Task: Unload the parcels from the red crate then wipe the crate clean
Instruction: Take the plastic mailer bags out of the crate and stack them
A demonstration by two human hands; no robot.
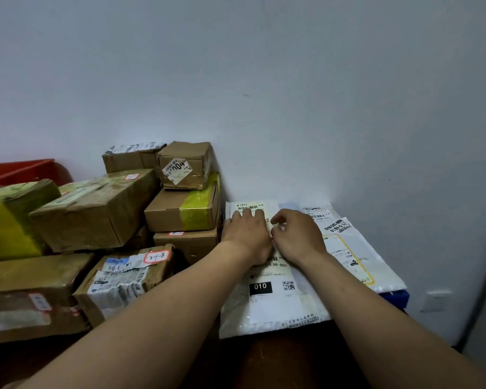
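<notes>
The red crate (20, 169) shows only as a rim at the far left, behind stacked cardboard parcels (96, 209). To the right, in the corner by the wall, lies a flat white mailer parcel (275, 301) with a "010" label, on top of other white mailers (357, 256). My left hand (246, 237) presses flat on its upper part, fingers straight. My right hand (295, 237) rests beside it on the same mailer, fingers bent with the tips down. I cannot see anything held between its fingers.
Several taped cardboard boxes (183, 211) are piled left of the mailers, some with yellow tape (9, 226). A blue box edge (394, 297) shows under the mailers. The brown table front (278, 357) lies near me. Walls close off the back and right, and the right wall has a socket (435, 301).
</notes>
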